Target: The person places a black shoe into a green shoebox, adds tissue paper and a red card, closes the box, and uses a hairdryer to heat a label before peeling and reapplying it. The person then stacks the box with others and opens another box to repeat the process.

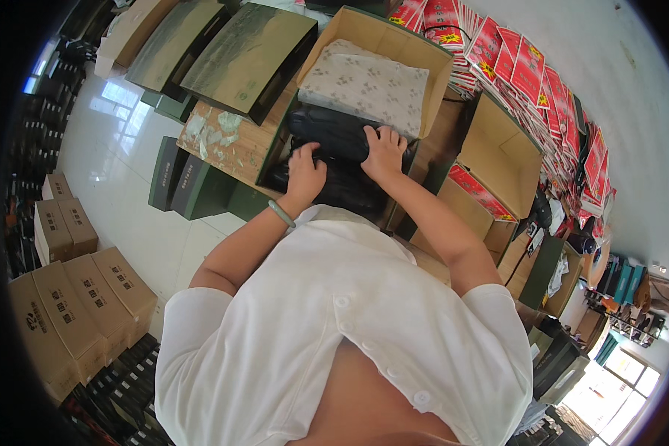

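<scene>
Floor: pale glossy tiles are seen left of the open box, with brown cartons stacked further left.
Open box: set on a wooden table; patterned tissue paper is spread inside it.
Black shoes: laid at the open box's near edge, below the tissue.
Left hand: pressed flat on the shoes, fingers closed over them.
Right hand: spread on the shoes, gripping them.
Red packets: piled right of the open box.

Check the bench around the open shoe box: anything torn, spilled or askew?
The wooden bench top left of the open box has pale, patchy residue, like torn-off paper. The patterned tissue sheet lies rumpled and skewed in the box. Both hands rest on black shoes.
</scene>
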Demonstrator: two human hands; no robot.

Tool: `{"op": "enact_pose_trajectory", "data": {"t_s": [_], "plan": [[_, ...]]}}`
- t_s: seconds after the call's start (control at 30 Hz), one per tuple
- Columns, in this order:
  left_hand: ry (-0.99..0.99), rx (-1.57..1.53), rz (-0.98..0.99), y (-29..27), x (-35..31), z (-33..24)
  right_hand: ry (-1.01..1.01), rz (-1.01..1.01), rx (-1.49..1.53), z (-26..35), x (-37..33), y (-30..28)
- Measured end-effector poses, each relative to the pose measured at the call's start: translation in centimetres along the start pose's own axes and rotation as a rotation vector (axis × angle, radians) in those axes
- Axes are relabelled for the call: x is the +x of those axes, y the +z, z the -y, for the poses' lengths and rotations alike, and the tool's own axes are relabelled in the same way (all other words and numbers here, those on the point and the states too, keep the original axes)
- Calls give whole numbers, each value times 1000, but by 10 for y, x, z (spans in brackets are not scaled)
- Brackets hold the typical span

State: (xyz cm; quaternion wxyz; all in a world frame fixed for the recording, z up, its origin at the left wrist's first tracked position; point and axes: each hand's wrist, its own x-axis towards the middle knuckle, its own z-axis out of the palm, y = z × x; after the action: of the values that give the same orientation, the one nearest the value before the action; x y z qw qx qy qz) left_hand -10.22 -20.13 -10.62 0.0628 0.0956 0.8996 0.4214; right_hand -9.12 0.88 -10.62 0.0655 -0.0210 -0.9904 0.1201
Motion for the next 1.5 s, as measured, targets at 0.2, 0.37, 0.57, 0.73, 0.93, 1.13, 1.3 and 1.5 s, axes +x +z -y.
{"op": "enact_pose_trajectory", "data": {"t_s": [0.2,0.37,0.57,0.73,0.93,1.13,1.3,1.5], "plan": [[358,469,32,9,1,0,19,72,-13,-8,-7,25],[345,678,117,24,4,14,31,91,-49,-9,-8,23],[370,703,124,25,6,15,84,-289,585,-18,-60,-51],[384,701,112,25,4,17,751,-740,596,-148,-144,-51],[365,717,152,26,10,24,1048,186,1185,-156,-185,-16],[350,720,167,26,11,21,1111,314,1395,-131,-171,-35],[365,692,147,27,12,18,925,306,1497,-148,-184,-3],[385,661,87,28,6,20,464,-102,516,-168,-204,-39]]}}
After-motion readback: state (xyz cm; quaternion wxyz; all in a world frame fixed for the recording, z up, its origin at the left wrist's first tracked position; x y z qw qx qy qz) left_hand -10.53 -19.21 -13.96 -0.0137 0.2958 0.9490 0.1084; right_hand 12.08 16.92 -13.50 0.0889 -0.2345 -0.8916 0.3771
